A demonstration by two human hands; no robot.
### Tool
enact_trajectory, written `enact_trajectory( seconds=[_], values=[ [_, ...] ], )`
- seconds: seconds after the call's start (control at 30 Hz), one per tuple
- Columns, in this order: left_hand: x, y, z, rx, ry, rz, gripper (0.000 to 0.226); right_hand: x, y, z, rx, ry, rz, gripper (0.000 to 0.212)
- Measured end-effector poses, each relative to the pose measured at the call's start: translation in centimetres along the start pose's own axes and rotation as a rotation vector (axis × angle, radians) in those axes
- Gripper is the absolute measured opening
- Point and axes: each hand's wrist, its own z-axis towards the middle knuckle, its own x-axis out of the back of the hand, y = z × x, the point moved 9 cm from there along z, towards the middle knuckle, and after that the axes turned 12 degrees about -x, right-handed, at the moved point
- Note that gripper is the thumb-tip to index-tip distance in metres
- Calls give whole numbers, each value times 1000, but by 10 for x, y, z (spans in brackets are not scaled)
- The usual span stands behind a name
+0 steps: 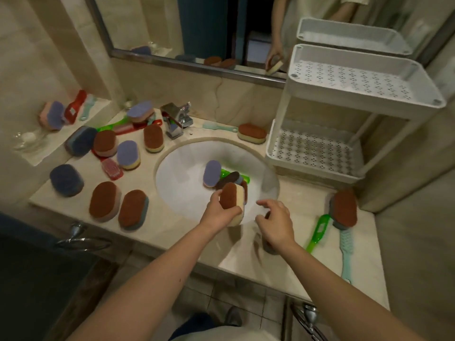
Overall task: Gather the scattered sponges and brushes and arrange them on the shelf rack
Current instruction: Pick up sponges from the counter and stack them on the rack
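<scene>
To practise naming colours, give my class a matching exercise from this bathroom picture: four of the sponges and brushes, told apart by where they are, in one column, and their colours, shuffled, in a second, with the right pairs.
Things
1. leftmost sponge lying in the sink basin
2. held sponge in the left hand
3. corner sponge, at the front left of the counter
4. rightmost brush on that counter

Colours
A. mint green
B. brown top
C. dark blue
D. purple top

Pairs: 1-D, 2-B, 3-C, 4-A
</scene>
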Motion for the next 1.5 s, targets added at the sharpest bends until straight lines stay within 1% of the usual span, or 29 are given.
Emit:
enact_trajectory(
  seconds=[0.07, 0.2, 0.27, 0.37, 0.5, 0.57, 0.63, 0.8, 0.9, 1.03, 1.17, 1.3, 1.4, 1.5],
  values=[
    [-10, 5, 1, -15, -45, 17, 76, 4, 18, -2, -54, -8, -61, 48],
    [-22, 8, 2, -35, -109, 33, 75, -5, 40, -8, -133, -117, -151, 67],
    [-25, 9, 2, -46, -143, 51, 75, -10, 46, -9, -159, -138, -190, 73],
    [-25, 7, 2, -57, -177, 94, 75, -17, 55, -9, -195, -125, -265, 77],
    [-23, 8, 4, -75, -233, 119, 73, -23, 63, -13, -234, -135, -254, 80],
    [-22, 10, 5, -89, -250, 115, 71, -19, 60, -15, -227, -94, -208, 77],
    [-21, 18, 9, -126, -254, 95, 68, -8, 51, -15, -211, -12, -83, 72],
    [-15, 57, 23, -260, -205, 107, 65, 33, 13, -14, -142, 188, 262, 63],
    [-11, 89, 29, -354, -162, 118, 67, 57, -10, -18, -104, 279, 365, 60],
    [-12, 134, 30, -471, -168, 88, 65, 89, -38, -28, -50, 396, 390, 55],
    [-11, 180, 25, -570, -199, 26, 62, 123, -63, -35, 2, 471, 401, 55],
    [-6, 224, 22, -670, -243, -14, 70, 164, -88, -37, 81, 527, 420, 53],
    [-5, 253, 25, -728, -254, -12, 79, 195, -111, -34, 151, 557, 424, 54],
    [-8, 281, 35, -777, -249, -35, 83, 225, -129, -25, 205, 587, 420, 53]
  ],
)
